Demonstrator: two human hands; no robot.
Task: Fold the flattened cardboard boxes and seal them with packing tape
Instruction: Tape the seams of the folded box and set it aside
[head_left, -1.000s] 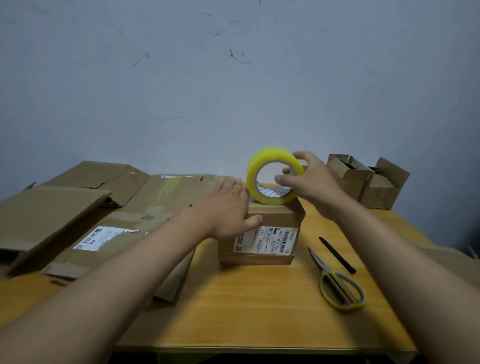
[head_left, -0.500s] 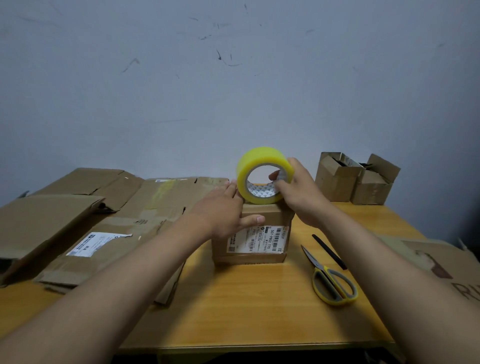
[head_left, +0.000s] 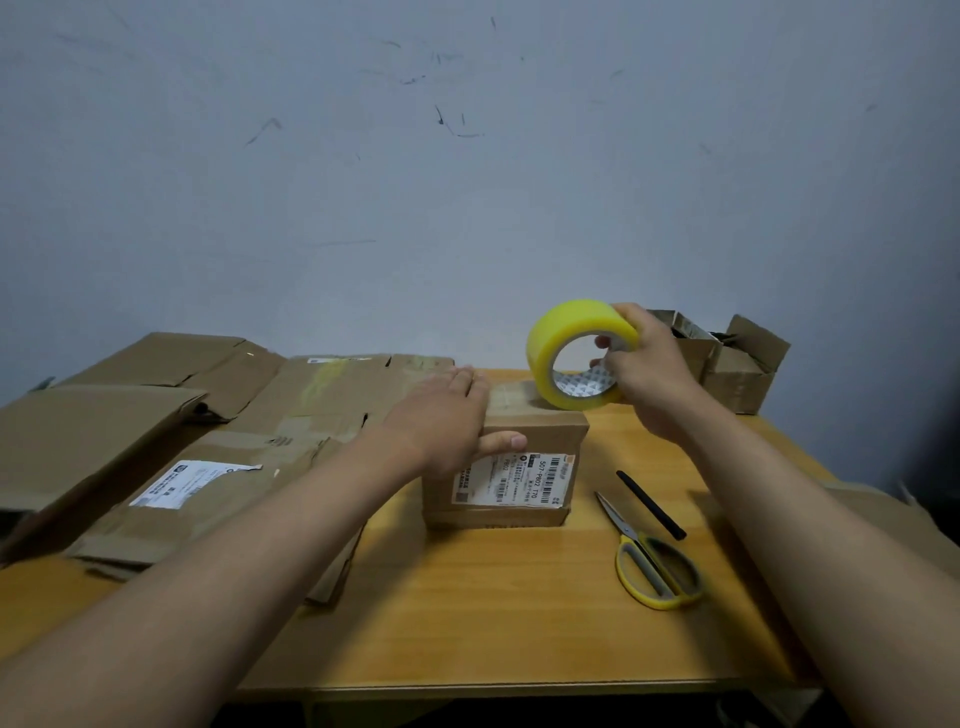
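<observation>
A small folded cardboard box (head_left: 519, 483) with a white shipping label stands in the middle of the wooden table (head_left: 519, 623). My left hand (head_left: 441, 421) lies flat on the box's top left part, fingers straight, thumb over the front face. My right hand (head_left: 644, 364) grips a yellow roll of packing tape (head_left: 566, 353), fingers through its core. The roll stands on edge at the box's top right corner. A strip of clear tape seems to run along the box top.
Several flattened cardboard boxes (head_left: 182, 431) cover the table's left half. Two small open boxes (head_left: 727, 364) stand at the back right. Yellow-handled scissors (head_left: 649, 561) and a black pen (head_left: 649, 504) lie right of the box. More cardboard (head_left: 883, 514) hangs off the right edge.
My right hand has carried the tape roll to the right along the box top, from over the left part toward the right corner. My left hand stays pressed on the box.
</observation>
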